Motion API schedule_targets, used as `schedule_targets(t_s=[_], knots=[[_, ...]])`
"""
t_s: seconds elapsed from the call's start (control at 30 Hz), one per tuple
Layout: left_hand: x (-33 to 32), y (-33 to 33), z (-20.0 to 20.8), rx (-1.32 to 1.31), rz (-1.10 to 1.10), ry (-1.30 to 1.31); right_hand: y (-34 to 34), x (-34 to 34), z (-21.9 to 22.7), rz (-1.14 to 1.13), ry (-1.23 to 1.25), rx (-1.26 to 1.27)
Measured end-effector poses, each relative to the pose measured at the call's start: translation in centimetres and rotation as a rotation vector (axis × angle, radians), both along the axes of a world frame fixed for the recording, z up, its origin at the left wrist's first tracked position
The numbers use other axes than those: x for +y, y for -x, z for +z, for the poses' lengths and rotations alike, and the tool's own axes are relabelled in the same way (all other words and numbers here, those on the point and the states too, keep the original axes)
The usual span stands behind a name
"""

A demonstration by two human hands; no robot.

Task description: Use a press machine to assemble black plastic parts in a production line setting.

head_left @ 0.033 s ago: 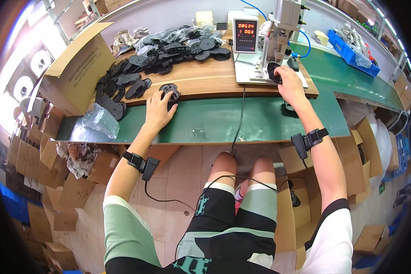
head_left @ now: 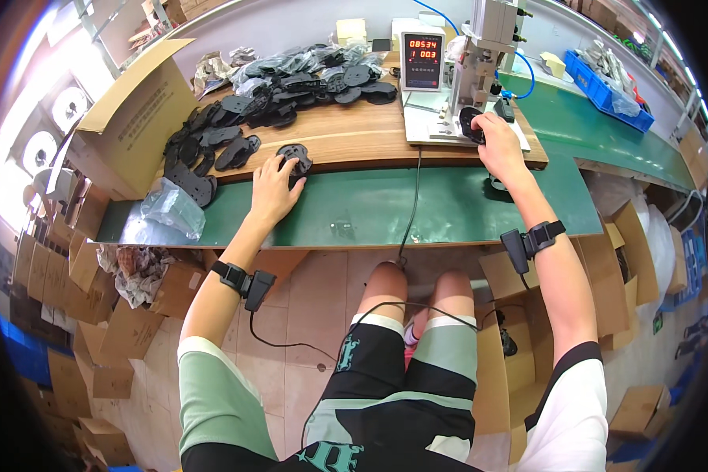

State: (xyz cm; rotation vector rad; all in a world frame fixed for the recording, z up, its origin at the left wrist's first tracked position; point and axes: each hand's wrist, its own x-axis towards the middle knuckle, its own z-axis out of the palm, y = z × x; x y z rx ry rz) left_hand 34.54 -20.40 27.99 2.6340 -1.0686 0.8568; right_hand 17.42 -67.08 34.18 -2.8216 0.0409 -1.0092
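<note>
My right hand point(head_left: 499, 145) grips a dark, rounded plastic part point(head_left: 471, 124) at the base of the metal bench press point(head_left: 475, 79). Its fingers curl around the near right side of that part, hiding some of it. On the wooden board point(head_left: 346, 140), my left hand point(head_left: 274, 187) rests with fingertips over the near left edge of another black plastic part point(head_left: 297, 158). The thumb of that hand stands apart, and the part lies flat under the fingers. A heap of similar black parts point(head_left: 283, 98), some in clear bags, spreads across the board behind and left of it.
An open cardboard box point(head_left: 134, 130) stands left of the heap, with a clear plastic bag point(head_left: 173, 208) before it. A display unit point(head_left: 422, 61) with red digits sits beside the press. A cable point(head_left: 415, 200) crosses the green table edge. At far right lies a blue crate point(head_left: 610, 93).
</note>
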Motion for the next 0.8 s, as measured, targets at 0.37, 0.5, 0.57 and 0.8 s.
schedule_targets(t_s=[0.37,0.5,0.57,0.8], knots=[[-7.4,2.7,3.9,0.164,-0.05,-0.017,0.2,-0.8,1.8,-0.035,0.071,0.087],[-13.3,5.2,6.8,0.078,-0.319,0.151,1.9,2.8,3.6,0.039,0.017,-0.243],[-16.5,7.0,7.3,0.02,-0.447,0.182,5.6,5.6,3.3,0.12,0.0,-0.347],[-27.5,11.1,7.1,-0.097,-0.644,-0.008,23.1,10.8,-2.8,0.025,-0.138,-0.339]])
